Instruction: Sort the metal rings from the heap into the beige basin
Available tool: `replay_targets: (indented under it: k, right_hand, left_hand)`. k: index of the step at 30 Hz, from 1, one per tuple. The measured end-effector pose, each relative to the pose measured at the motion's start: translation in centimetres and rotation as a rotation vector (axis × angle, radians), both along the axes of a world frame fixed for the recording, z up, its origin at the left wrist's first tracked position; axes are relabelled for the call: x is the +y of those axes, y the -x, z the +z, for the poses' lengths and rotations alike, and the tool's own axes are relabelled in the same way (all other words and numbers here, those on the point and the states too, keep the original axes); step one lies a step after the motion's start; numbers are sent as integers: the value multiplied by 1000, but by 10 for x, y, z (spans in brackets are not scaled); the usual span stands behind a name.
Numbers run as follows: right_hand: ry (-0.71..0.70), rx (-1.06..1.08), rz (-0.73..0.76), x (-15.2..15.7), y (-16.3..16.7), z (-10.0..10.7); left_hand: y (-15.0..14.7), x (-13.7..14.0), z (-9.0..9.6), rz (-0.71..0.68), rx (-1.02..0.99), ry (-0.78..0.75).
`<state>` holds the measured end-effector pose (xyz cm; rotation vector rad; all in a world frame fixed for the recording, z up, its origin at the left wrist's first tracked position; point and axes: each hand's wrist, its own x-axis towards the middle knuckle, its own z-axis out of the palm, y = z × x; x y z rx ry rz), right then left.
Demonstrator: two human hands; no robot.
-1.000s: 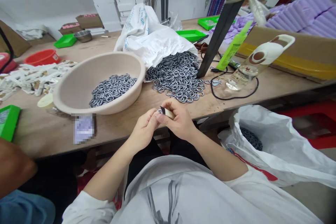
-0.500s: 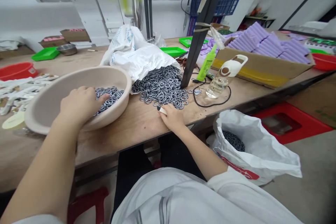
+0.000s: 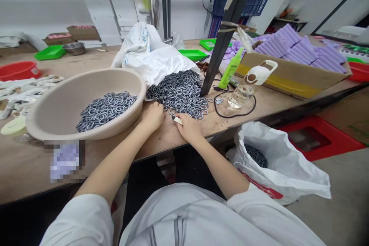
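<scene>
Dark grey metal rings (image 3: pixel 181 92) spill from a white sack (image 3: pixel 155 61) onto the table. My left hand (image 3: pixel 154 116) rests at the near left edge of this pile, just right of the beige basin (image 3: pixel 40 111). Its fingers are curled; whatever they hold is hidden. Inside the basin lies a heap of similar rings (image 3: pixel 106 109). At the pile's front edge, my right hand (image 3: pixel 189 127) is closed around a small white stick with a black tip (image 3: pixel 177 120), pointing left toward my left hand.
A dark metal post (image 3: pixel 219 54) rises right of the pile. Beyond it stand a water bottle (image 3: pixel 248 86), a green bottle (image 3: pixel 230 69) and a box (image 3: pixel 288 75) of purple pieces. Below the table edge, an open white sack (image 3: pixel 288 165) holds more rings.
My left hand has come out of the basin and moved right to the edge of the ring pile. The right hand stays nearly in place with the black-tipped stick.
</scene>
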<state>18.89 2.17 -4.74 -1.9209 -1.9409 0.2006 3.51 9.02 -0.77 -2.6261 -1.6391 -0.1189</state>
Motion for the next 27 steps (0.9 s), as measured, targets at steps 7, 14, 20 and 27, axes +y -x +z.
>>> replay_targets:
  k: [7,14,20,27]
  right_hand:
    - [-58,59,18,-4,1,-2]
    - [-130,391,41,3,-10,-6]
    - [50,1169,357,-22,3,0]
    - [262,1361,436,-40,26,11]
  left_hand:
    - [6,13,-8,1,-90,5]
    - [38,-11,-7,-27,-419,107]
    - [44,-80,-15,-208,-899,192]
    - [43,-122,-27,3,-1393,397]
